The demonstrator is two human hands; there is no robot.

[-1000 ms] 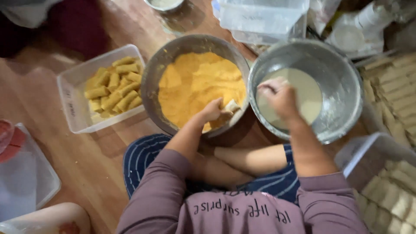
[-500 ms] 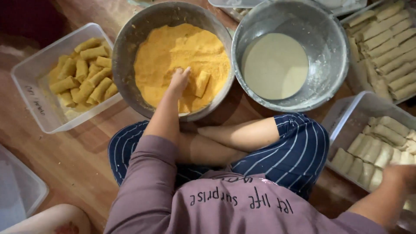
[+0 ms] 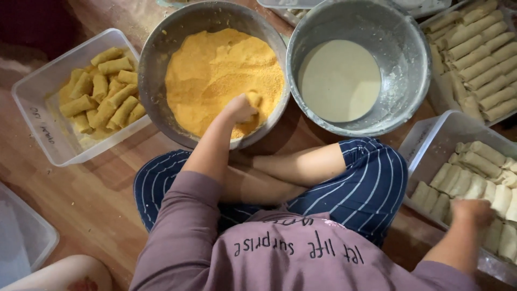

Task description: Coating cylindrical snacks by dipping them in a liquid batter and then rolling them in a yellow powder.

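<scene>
My left hand (image 3: 239,108) is down in a metal bowl (image 3: 155,64) of orange breadcrumbs (image 3: 215,70), fingers closed around a roll (image 3: 254,99) that is half buried in the crumbs. My right hand (image 3: 473,211) reaches far to the right and rests, fingers curled, on pale uncoated rolls (image 3: 474,172) in a clear plastic box (image 3: 431,140). Whether it grips one is unclear. Between the two hands stands a second metal bowl (image 3: 416,70) holding thin white batter (image 3: 339,81).
A clear box (image 3: 37,118) of crumb-coated yellow rolls (image 3: 102,91) sits left of the crumb bowl. More pale rolls (image 3: 474,48) lie on a tray at the top right. An empty clear container (image 3: 21,237) is at the lower left. My crossed legs fill the middle.
My right hand left the batter bowl and swung down to the box of pale rolls at the right. My left hand stayed in the crumbs and closed over the roll.
</scene>
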